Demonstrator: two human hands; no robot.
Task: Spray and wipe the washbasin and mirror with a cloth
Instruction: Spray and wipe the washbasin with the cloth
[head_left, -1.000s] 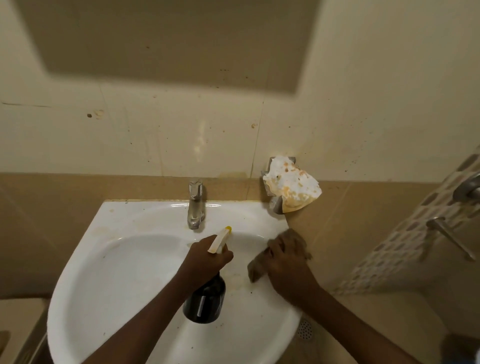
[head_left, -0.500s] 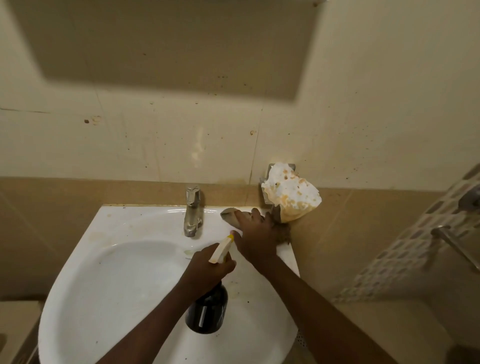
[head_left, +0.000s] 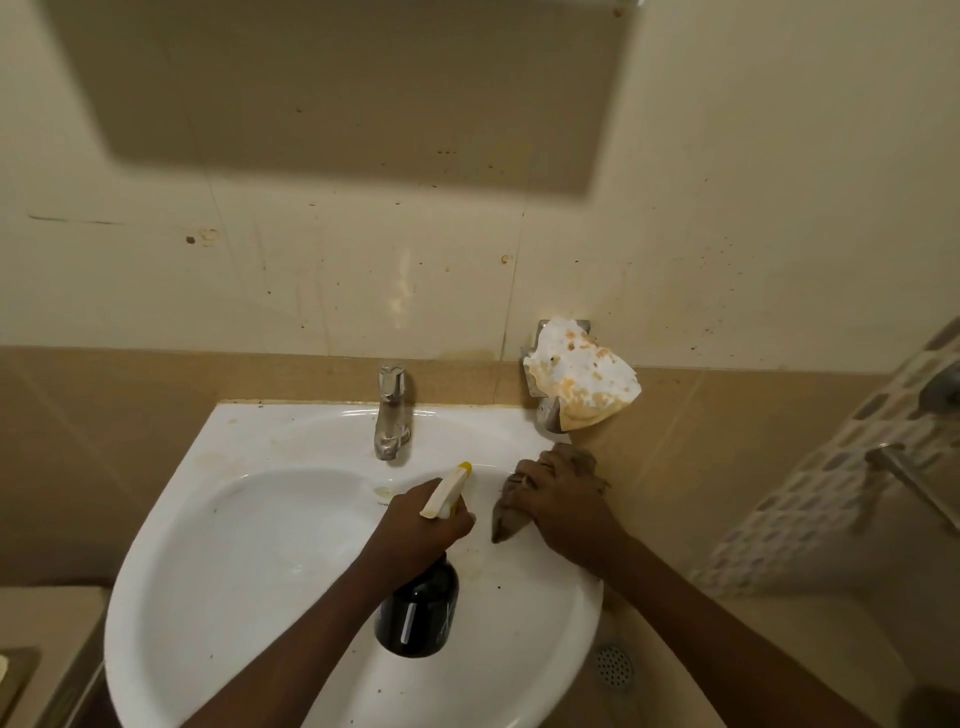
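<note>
Washbasin (head_left: 234, 519) right rim: right hand (head_left: 563, 506) presses cloth (head_left: 511, 522) beside wall.

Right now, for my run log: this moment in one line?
left hand: holds bottle | right hand: presses cloth on basin rim

Basin bowl (head_left: 249, 561) open; tap (head_left: 390, 413) blocks rear.

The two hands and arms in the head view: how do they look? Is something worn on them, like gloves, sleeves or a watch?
Both are bare. The left hand and right hand have no gloves, and no ring or watch is visible. Both forearms are uncovered as far as the frame edge, so no sleeve shows.
</note>
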